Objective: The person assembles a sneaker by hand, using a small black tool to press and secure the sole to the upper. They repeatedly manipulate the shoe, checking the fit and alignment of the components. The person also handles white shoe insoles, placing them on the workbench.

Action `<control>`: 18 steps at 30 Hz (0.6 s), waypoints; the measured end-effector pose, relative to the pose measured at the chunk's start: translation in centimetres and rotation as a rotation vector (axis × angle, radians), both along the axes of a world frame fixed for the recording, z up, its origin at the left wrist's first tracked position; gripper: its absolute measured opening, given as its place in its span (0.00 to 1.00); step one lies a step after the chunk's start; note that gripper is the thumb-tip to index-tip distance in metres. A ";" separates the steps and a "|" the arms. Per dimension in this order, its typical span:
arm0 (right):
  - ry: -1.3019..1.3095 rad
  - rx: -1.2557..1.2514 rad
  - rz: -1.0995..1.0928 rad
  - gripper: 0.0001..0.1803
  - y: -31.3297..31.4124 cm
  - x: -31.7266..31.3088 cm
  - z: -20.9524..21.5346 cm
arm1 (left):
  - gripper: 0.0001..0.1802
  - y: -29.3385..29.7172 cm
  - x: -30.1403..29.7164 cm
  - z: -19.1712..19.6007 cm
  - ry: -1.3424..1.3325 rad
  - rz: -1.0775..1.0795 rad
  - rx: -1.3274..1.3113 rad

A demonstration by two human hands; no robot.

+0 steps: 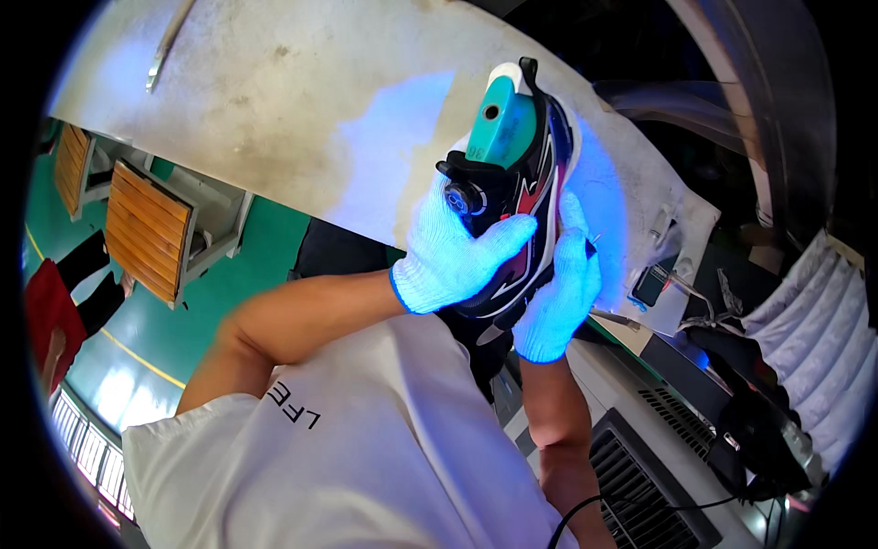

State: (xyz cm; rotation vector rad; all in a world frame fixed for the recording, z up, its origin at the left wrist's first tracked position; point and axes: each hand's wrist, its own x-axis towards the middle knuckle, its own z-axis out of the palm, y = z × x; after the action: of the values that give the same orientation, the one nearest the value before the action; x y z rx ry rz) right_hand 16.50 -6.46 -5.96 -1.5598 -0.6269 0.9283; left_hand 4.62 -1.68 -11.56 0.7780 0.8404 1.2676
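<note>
A black, red and white shoe (519, 265) is held tilted above the work table, with a teal shoe last (512, 123) filling its opening. A round dial (465, 199) sits at the tongue. My left hand (453, 252), in a white knit glove lit blue, grips the shoe across its upper, thumb over the side. On the sole side is my gloved right hand (560, 297), fingers bent close to the sole edge. A small dark pointed tool (591, 245) pokes out from its fingers; the rest is hidden, so its kind is unclear.
The worn pale table (265, 119) carries a thin metal strip (166, 46) at far left and a small dark device (650, 285) with a cable at right. A ribbed pale hose (819, 339) and vented machine housing (640, 485) stand right. Wood-topped carts (149, 231) and a person's red garment (50, 311) are left.
</note>
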 end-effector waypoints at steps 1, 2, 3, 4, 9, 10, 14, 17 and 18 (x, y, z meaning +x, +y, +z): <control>-0.030 0.009 0.010 0.27 -0.1 -0.1 0.0 | 0.47 0.4 -0.2 0.1 0.019 0.003 0.022; -0.077 -0.024 0.020 0.27 0.2 -0.3 0.2 | 0.47 0.6 -0.3 0.1 0.038 0.005 0.043; -0.125 -0.056 0.029 0.26 0.6 -0.5 0.2 | 0.44 0.4 -0.6 0.0 0.143 0.003 0.053; -0.113 -0.027 0.043 0.27 0.7 -0.6 0.6 | 0.44 0.8 -0.8 0.1 0.163 -0.011 0.055; 0.344 0.059 0.074 0.29 2.2 0.2 1.1 | 0.43 1.6 -1.2 1.1 0.125 -0.041 0.046; 0.353 0.063 0.070 0.30 2.2 0.4 0.8 | 0.43 1.5 -1.0 1.1 0.101 -0.043 0.038; 0.277 0.051 0.056 0.31 2.0 0.6 0.2 | 0.45 1.6 -0.6 1.0 -0.007 -0.066 0.031; 0.034 -0.056 0.033 0.29 1.7 -0.3 1.0 | 0.48 1.1 -0.8 0.8 0.053 -0.061 0.045; -0.008 -0.069 0.041 0.30 1.6 -0.2 0.8 | 0.49 1.0 -1.0 1.0 0.054 -0.067 0.031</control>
State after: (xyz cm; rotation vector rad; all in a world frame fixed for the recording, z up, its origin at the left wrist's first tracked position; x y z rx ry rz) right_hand 16.32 -4.87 -5.14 -1.6178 -0.6406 0.9837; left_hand 3.62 -0.67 -10.56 0.8616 0.8328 1.2077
